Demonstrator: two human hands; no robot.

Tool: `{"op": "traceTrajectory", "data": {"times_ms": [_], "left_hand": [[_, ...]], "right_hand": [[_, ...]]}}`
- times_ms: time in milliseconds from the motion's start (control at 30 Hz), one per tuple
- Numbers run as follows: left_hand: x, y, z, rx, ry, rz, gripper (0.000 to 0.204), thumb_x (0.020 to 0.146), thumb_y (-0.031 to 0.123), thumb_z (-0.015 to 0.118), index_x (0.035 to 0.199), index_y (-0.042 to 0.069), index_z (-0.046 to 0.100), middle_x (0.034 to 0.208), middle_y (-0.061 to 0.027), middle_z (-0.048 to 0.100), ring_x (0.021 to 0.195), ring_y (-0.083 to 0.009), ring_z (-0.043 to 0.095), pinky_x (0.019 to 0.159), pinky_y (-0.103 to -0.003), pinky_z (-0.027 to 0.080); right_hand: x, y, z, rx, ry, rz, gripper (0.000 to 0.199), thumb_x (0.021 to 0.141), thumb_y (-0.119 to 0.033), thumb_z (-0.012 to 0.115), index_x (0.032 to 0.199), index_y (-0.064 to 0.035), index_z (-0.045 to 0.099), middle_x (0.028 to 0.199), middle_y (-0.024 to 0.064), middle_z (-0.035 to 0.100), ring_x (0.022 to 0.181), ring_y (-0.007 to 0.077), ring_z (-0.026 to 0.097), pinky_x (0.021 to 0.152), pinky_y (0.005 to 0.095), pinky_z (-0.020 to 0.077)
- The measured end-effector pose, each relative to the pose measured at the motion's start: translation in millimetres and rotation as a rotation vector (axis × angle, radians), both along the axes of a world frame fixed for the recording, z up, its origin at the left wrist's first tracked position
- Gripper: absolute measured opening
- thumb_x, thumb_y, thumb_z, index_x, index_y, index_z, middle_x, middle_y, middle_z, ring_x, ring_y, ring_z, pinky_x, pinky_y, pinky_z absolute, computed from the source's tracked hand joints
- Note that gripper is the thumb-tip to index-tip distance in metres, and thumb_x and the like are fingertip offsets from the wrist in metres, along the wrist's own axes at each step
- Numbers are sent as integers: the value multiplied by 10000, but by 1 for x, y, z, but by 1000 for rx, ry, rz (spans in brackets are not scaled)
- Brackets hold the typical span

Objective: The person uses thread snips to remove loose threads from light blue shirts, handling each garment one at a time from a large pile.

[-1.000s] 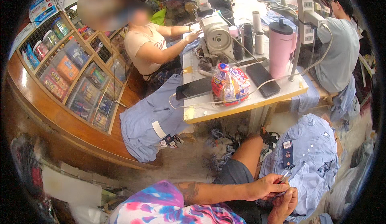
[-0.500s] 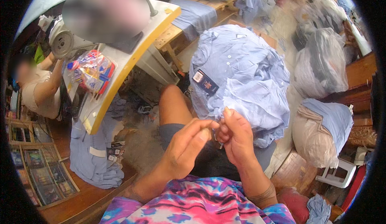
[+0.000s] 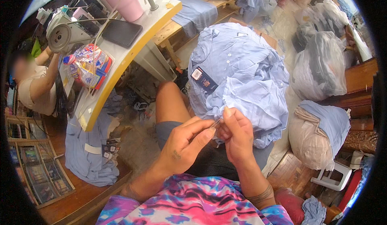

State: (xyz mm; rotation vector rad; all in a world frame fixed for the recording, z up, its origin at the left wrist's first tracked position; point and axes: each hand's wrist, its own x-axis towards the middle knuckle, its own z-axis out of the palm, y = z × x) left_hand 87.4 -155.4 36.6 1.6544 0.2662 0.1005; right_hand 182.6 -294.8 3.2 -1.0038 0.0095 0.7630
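Observation:
A heap of light-blue buttoned shirts [image 3: 250, 63] bulges up in front of my knees. A dark hang tag [image 3: 204, 80] with a white sticker lies on its left side. My right hand [image 3: 238, 134] is closed, pinching a gathered edge of the blue cloth between thumb and curled fingers. Just left of it, my left hand [image 3: 187, 144] is closed too, thumb and forefinger meeting on a thin, shiny needle-like piece [image 3: 217, 122] that spans the small gap towards the right fingers. Its exact kind is too small to make out.
On the yellow-edged table [image 3: 121, 69] at left are a phone [image 3: 122, 33], a pink tumbler [image 3: 121, 1] and a plastic-wrapped package [image 3: 90, 67]. A co-worker [image 3: 38, 83] sits beyond. Blue garments [image 3: 90, 156] lie below. Stuffed bags [image 3: 320, 65] and a white stool [image 3: 334, 176] stand at right.
My left thumb and forefinger have come together on the thin piece, which now shows between the hands. The right hand keeps its pinch on the cloth. The view has shifted slightly.

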Motion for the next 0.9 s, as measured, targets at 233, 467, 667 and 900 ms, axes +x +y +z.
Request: {"op": "traceTrajectory", "data": {"times_ms": [233, 467, 667, 900], "left_hand": [[1, 0, -4, -90, 21, 7, 346, 1049, 214, 560, 1212, -72, 668, 863, 0, 543, 711, -53, 479, 634, -227, 374], [-2, 1, -2, -140, 37, 24, 321, 1041, 195, 571, 1202, -66, 667, 881, -3, 562, 703, -39, 478, 615, -215, 370], [-6, 3, -4, -83, 24, 25, 309, 1032, 183, 580, 1168, -80, 669, 993, -73, 648, 859, -101, 569, 763, -244, 441], [-2, -1, -3, -111, 29, 42, 306, 1033, 190, 584, 1157, -75, 674, 935, -34, 612, 788, -73, 543, 699, -221, 418]], "right_hand": [[-1, 0, -1, -2, -48, -21, 297, 1026, -306, 643, 882, -46, 635, 746, 44, 645, 577, 31, 409, 547, 210, 316], [-7, 4, -1, 31, -47, -36, 287, 1044, -295, 618, 901, -45, 621, 725, 12, 600, 590, 34, 407, 558, 211, 327], [-12, 6, -8, 49, -93, -31, 291, 1056, -287, 601, 896, -44, 613, 721, -6, 580, 597, 29, 407, 572, 210, 338], [-10, 3, -7, -39, -202, -36, 279, 1063, -278, 587, 931, -36, 626, 736, -13, 587, 620, 28, 428, 585, 209, 351]]}}
